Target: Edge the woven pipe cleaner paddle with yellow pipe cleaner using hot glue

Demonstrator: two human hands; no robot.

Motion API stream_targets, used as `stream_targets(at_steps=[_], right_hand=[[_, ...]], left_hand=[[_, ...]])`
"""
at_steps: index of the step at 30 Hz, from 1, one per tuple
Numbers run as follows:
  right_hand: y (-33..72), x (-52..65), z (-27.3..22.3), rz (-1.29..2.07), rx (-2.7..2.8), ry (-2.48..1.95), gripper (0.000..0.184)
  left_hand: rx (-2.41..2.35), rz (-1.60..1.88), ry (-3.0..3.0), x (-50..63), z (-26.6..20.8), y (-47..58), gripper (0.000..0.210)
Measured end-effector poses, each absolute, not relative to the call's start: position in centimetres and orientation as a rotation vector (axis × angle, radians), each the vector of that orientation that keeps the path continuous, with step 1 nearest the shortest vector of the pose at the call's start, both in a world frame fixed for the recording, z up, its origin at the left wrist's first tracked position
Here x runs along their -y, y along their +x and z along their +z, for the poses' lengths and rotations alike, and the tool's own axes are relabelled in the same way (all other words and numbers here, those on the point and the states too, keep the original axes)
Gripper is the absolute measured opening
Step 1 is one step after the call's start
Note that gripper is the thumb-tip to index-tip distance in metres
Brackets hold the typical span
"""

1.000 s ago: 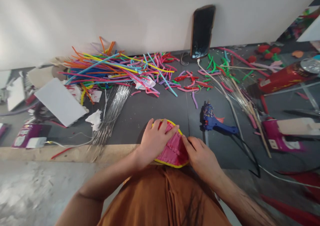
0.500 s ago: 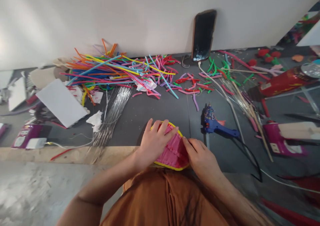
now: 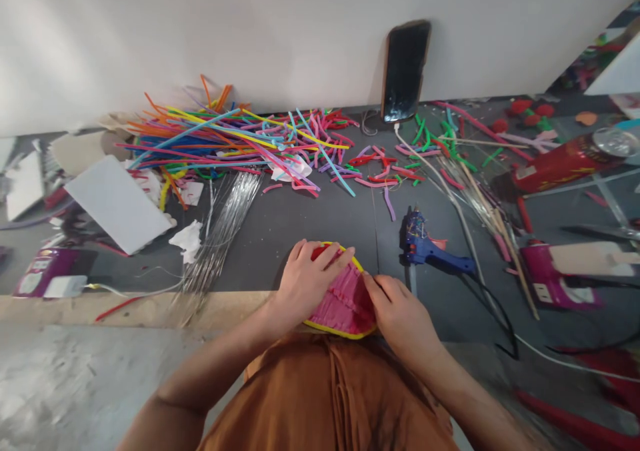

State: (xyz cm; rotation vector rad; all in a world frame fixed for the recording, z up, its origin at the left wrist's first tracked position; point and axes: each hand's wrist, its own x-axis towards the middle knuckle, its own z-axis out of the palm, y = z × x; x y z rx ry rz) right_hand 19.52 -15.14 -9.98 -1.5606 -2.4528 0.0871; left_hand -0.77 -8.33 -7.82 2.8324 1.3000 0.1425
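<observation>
A pink, ruffled-looking piece with a yellow pipe-cleaner edge [image 3: 347,304] lies at the table's front edge, close to the brown clothing. My left hand [image 3: 310,278] rests on its upper left part, fingers stretched out and slightly apart; a patch of red shows between them. On the other side, my right hand [image 3: 400,308] grips the piece's right edge, thumb and index finger together on the yellow border. Beyond that hand lies a blue hot glue gun [image 3: 433,248], its nozzle pointing away from me.
Colourful pipe cleaners [image 3: 200,138] are heaped along the wall, with cut bits [image 3: 385,164] beside them. Thin wires [image 3: 225,218] lie left of my hands. A phone [image 3: 406,71] leans on the wall with its cable attached. A red can [image 3: 570,161] lies at the right.
My left hand's fingers have shifted slightly on the pink piece, and more red shows beneath them. My right hand keeps its place on the edge. The view has moved a little.
</observation>
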Motion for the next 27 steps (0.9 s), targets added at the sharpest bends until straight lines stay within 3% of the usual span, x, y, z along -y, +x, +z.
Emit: stream_targets(at_steps=[9, 16, 24, 27], right_hand=[[19.7, 15.0, -9.9, 0.201, 2.483, -1.572, 0.042], [21.2, 13.3, -8.8, 0.395, 2.443, -1.523, 0.031], [22.8, 8.6, -4.7, -0.334, 2.627, -1.467, 0.033], [23.1, 7.0, -5.1, -0.405, 2.529, -1.465, 0.030]], left_hand=[[-1.505, 0.375, 2.480, 8.0, -8.5, -1.3, 0.056], [-1.459, 0.461, 2.534, 8.1, -9.4, -1.5, 0.060], [-1.457, 0.459, 2.657, 8.2, -9.6, -1.7, 0.057], [-1.460, 0.455, 2.657, 8.2, -9.4, -1.7, 0.050]])
